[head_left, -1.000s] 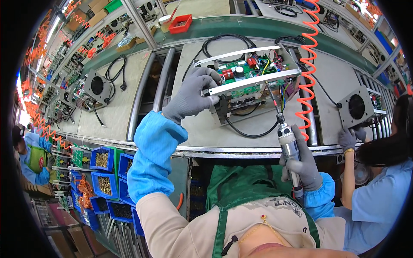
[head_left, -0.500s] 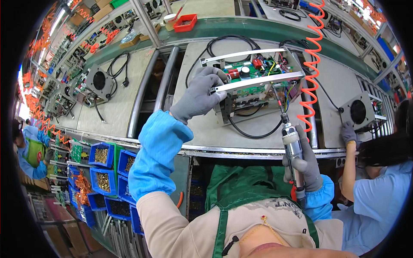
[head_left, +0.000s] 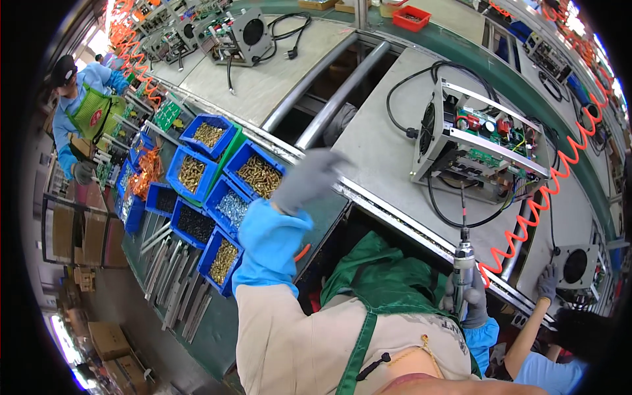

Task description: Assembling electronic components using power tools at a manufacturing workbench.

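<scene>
My left hand (head_left: 309,181), in a grey glove and smeared by motion, is over the bench's front edge beside the blue bins of brass screws (head_left: 260,175); its fingers are too blurred to read. My right hand (head_left: 471,306), also gloved in grey, is closed around a power screwdriver (head_left: 463,260). The screwdriver's bit points up toward an open metal-framed device (head_left: 487,135) on the bench; I cannot tell whether the tip touches it. Inside the device are a green circuit board, coloured wires and a fan, with two pale metal bars across its top.
Several blue bins hold brass, black and silvery (head_left: 233,209) fasteners. Metal strips (head_left: 178,280) lie below them. A red coiled hose (head_left: 536,214) hangs at right, near a co-worker's gloved hand (head_left: 547,282) on another fan unit (head_left: 577,266). Metal rollers (head_left: 342,95) separate the bench tops.
My left hand has left the device's metal bar and swung toward the screw bins. The view has turned left. The screwdriver has come down, its bit no longer against the device's upper bar.
</scene>
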A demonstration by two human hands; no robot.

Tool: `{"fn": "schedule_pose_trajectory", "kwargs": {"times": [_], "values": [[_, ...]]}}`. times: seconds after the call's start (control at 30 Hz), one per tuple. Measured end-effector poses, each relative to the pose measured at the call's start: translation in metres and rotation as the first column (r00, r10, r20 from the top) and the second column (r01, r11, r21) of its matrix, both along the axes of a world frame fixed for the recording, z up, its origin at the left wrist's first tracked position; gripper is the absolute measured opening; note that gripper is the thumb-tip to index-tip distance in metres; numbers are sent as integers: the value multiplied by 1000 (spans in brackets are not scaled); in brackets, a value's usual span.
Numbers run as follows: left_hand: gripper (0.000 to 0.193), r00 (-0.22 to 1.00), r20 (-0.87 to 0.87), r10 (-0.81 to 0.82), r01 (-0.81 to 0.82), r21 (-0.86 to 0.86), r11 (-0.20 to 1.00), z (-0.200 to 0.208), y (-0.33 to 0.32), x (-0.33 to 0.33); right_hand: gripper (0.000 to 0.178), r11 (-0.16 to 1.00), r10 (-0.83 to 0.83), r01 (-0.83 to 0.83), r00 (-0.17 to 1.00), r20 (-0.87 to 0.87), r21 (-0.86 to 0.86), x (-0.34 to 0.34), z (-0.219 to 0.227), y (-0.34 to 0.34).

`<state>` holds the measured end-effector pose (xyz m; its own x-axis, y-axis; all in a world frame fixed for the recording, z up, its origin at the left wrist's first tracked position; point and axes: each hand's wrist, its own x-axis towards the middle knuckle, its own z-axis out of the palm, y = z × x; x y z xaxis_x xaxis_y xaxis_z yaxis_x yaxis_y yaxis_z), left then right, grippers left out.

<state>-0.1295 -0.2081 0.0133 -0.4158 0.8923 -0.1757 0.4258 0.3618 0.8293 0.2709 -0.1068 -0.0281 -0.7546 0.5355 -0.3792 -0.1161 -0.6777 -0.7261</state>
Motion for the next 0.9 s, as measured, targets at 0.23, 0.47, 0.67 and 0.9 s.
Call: {"fn": "schedule_pose_trajectory", "kwargs": {"times": [0.23, 0.47, 0.67, 0.9], "values": [[24, 607, -786, 113, -606, -366, 707, -56, -81, -73, 74, 996, 86, -83, 993, 75, -43, -14, -1, -3], [21, 679, -734, 7, -519, -472, 713, -58, -79, -65, 83, 981, 171, -151, 969, 176, -122, -18, 11, -3], [19, 575, -779, 253, -605, -196, 772, -66, -88, -61, 89, 977, 203, -184, 958, 202, -108, -11, 6, -4], [23, 866, 213, 452, -500, 367, 784, -38, -34, 4, 116, 879, 398, -449, 876, 273, 159, -22, 22, 6]]}}
